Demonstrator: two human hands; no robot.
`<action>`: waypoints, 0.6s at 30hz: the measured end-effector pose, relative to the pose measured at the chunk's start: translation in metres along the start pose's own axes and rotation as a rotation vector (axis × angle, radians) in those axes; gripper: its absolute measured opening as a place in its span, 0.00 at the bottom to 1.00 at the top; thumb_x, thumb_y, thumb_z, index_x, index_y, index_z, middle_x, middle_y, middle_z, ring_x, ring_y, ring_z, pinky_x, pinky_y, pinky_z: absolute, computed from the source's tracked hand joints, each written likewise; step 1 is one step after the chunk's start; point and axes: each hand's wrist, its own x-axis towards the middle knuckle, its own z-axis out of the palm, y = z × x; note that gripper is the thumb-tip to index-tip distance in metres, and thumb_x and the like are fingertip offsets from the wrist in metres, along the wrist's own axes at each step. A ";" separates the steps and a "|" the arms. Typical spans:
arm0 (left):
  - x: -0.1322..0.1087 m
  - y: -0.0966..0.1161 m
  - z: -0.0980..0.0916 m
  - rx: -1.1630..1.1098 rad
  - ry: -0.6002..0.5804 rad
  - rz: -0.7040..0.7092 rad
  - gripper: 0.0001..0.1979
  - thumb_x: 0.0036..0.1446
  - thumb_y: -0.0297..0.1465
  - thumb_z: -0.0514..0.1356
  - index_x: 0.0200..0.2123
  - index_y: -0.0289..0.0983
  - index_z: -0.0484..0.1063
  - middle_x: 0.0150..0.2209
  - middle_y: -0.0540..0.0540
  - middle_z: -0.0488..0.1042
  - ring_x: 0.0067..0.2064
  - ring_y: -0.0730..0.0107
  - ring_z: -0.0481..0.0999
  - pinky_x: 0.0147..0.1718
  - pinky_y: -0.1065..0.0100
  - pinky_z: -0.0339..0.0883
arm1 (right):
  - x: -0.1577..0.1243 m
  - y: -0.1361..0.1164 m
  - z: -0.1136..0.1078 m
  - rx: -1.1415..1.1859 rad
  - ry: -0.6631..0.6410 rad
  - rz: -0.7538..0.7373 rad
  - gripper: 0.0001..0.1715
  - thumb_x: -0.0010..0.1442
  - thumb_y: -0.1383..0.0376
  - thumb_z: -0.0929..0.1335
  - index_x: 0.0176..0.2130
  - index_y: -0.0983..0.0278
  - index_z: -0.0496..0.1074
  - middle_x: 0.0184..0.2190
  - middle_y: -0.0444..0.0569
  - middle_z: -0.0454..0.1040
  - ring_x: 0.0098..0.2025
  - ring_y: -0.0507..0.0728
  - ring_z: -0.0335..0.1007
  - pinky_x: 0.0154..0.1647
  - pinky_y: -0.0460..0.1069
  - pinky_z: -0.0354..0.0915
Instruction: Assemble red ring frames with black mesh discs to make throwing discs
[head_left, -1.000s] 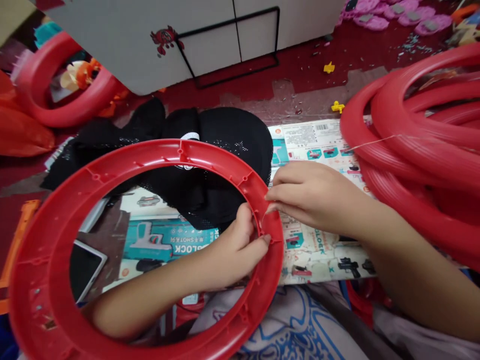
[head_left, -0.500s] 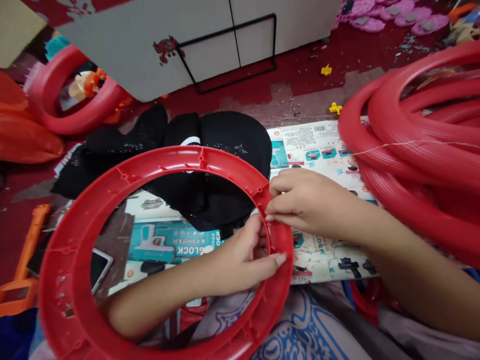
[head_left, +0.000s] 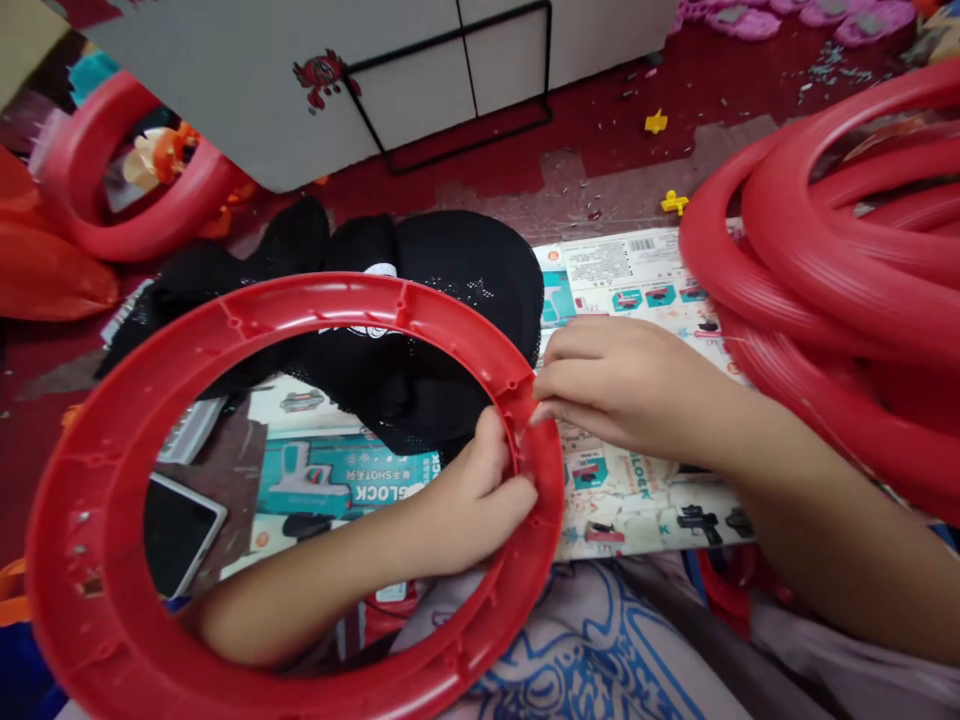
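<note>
Big red moulded-plastic ring point(head_left: 82, 480), channel side up, tilts over my lap and the near edge of the printed cardboard sheet point(head_left: 637, 500); my left hand point(head_left: 472, 500), reaching through the hole, clamps its right rim, my right hand point(head_left: 622, 385) has its fingertips pinched together against the same spot; I judge it light, stiff and slick, best gripped at the ribs.

Toy-assembly workshop floor, stacked red rings point(head_left: 825, 250), plastic scraps point(head_left: 656, 122), toy packaging point(head_left: 637, 290)
</note>
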 end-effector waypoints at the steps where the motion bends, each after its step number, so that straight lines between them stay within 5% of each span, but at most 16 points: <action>1: 0.000 0.003 0.000 0.087 -0.036 -0.012 0.20 0.53 0.26 0.56 0.50 0.36 0.57 0.43 0.44 0.67 0.46 0.58 0.68 0.50 0.54 0.63 | 0.000 0.000 0.000 0.014 0.001 -0.021 0.16 0.65 0.64 0.61 0.32 0.66 0.74 0.31 0.51 0.72 0.33 0.54 0.62 0.35 0.50 0.57; 13: 0.000 0.014 -0.003 0.304 -0.247 -0.058 0.20 0.56 0.28 0.53 0.51 0.34 0.52 0.49 0.36 0.66 0.51 0.52 0.69 0.52 0.49 0.64 | 0.002 -0.004 0.007 0.214 0.049 0.006 0.11 0.62 0.68 0.64 0.32 0.67 0.75 0.32 0.51 0.73 0.35 0.54 0.65 0.37 0.49 0.60; 18: -0.003 0.005 0.006 0.090 -0.184 -0.011 0.23 0.60 0.30 0.53 0.56 0.37 0.49 0.49 0.39 0.67 0.49 0.58 0.71 0.47 0.55 0.69 | 0.003 -0.002 0.011 0.166 0.057 0.024 0.11 0.60 0.68 0.65 0.28 0.66 0.74 0.28 0.49 0.71 0.33 0.53 0.63 0.35 0.48 0.57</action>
